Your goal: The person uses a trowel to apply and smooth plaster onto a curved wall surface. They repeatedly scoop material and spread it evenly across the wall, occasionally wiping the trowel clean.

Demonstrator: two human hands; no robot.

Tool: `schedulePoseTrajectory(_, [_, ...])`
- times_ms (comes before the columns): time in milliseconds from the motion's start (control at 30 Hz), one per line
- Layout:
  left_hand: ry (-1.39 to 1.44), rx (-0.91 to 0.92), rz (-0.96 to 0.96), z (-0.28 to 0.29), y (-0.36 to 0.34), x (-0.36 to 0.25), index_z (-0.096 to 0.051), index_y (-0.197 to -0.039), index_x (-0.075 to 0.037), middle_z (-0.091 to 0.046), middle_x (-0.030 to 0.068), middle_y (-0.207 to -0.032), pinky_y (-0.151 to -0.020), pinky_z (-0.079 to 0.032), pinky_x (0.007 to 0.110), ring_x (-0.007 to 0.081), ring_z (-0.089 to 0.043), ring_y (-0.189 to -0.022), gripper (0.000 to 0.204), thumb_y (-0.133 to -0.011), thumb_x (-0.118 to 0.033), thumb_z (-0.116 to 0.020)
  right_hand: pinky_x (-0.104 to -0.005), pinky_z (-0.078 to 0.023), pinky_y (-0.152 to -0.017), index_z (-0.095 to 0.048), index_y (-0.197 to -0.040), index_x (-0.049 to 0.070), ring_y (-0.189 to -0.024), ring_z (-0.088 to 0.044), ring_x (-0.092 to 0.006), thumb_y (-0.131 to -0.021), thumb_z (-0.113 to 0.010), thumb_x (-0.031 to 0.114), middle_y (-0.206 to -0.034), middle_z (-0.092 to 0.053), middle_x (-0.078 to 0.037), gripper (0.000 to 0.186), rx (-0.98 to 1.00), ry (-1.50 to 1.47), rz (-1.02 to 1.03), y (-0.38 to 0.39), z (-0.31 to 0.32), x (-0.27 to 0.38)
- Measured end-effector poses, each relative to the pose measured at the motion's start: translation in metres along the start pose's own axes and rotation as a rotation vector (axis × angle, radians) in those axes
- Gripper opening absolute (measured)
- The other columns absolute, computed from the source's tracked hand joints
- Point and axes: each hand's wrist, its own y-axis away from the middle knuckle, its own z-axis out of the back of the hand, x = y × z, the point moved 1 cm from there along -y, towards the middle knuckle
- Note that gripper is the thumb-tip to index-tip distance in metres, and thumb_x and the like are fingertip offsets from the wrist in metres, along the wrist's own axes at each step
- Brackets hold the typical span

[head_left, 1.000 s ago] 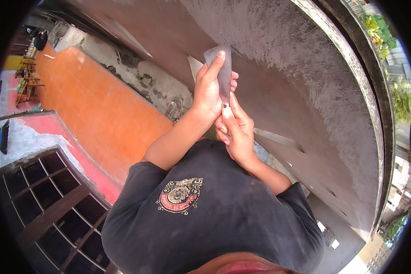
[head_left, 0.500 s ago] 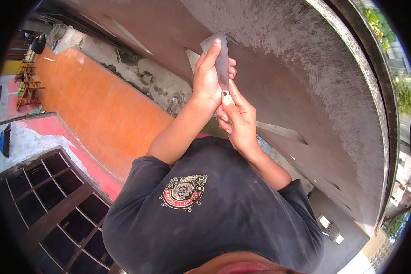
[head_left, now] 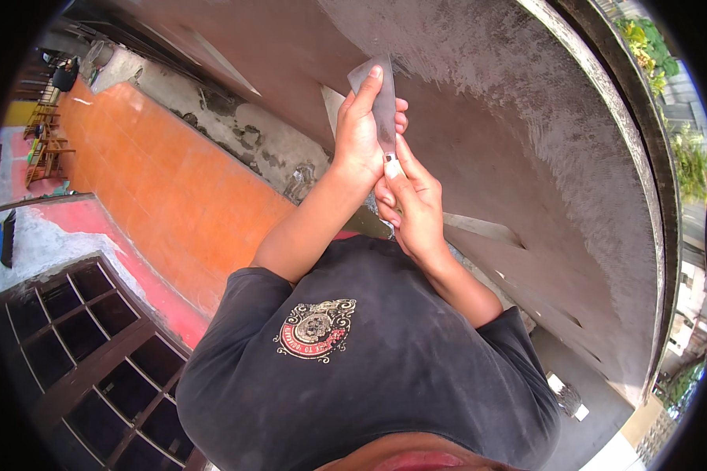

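A putty knife (head_left: 384,111) with a flat grey blade, wider at its far end, is held between my two hands in front of the wall. My left hand (head_left: 357,140) is closed round the blade, its thumb lying flat along the near face and its fingertips showing past the right edge. Lower down, my right hand (head_left: 419,206) grips the handle end, with thumb and forefinger pressed close to where the blade begins. Most of the handle is hidden inside the right hand.
A large brownish-grey wall (head_left: 495,173) with rough, streaked plaster rises directly ahead and to the right, bounded by a curved edge (head_left: 644,149). On the left lie an orange tiled floor (head_left: 165,180) and a dark window grille (head_left: 94,337). Wooden furniture (head_left: 51,149) stands farther off.
Both hands keep the same hold on the putty knife. Hands and knife sit very slightly farther right in the picture.
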Motion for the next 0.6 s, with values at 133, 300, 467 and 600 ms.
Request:
schedulePoseTrajectory(133, [-0.019, 0.006, 0.022, 0.003, 0.002, 0.009, -0.055, -0.101, -0.008, -0.063, 0.0106, -0.074, -0.053, -0.05, 0.029, 0.0161, -0.058, -0.057, 0.039, -0.092, -0.042, -0.073, -0.019, -0.031, -0.047, -0.026, -0.16, 0.009, -0.057, -0.035, -0.0045, -0.106, -0.044, 0.009, -0.074, -0.045, 0.0, 0.056, 0.022, -0.018, 0.003, 0.01, 0.007, -0.005])
schedulePoseTrajectory(300, [-0.03, -0.016, 0.04, 0.002, 0.007, 0.017, -0.055, -0.101, -0.007, -0.063, 0.0106, -0.075, -0.053, -0.05, 0.029, 0.0152, -0.058, -0.057, 0.04, -0.092, -0.042, -0.073, -0.019, -0.03, -0.047, -0.026, -0.16, 0.008, -0.055, -0.033, -0.0045, -0.106, -0.043, 0.008, -0.074, -0.044, 0.0, 0.056, 0.019, -0.009, -0.007, 0.012, 0.011, -0.003])
schedulePoseTrajectory(467, [-0.031, -0.006, -0.116, 0.0, 0.005, 0.013, -0.054, -0.104, -0.006, -0.063, 0.0114, -0.077, -0.054, -0.051, 0.03, 0.0158, -0.058, -0.058, 0.045, -0.091, -0.045, -0.073, -0.0189, -0.03, -0.046, -0.027, -0.159, 0.008, -0.055, -0.034, -0.0044, -0.106, -0.042, 0.007, -0.074, -0.045, 0.0, 0.056, 0.024, -0.004, -0.007, 0.006, 0.009, 0.004])
schedulePoseTrajectory(600, [-0.054, 0.02, 0.044, 0.0, 0.004, 0.017, -0.053, -0.104, -0.005, -0.063, 0.0113, -0.077, -0.053, -0.05, 0.029, 0.0156, -0.058, -0.059, 0.046, -0.091, -0.045, -0.073, -0.019, -0.031, -0.046, -0.03, -0.159, 0.01, -0.055, -0.035, -0.0038, -0.105, -0.045, 0.008, -0.073, -0.046, 0.001, 0.056, -0.017, -0.022, -0.038, 0.008, 0.012, 0.004])
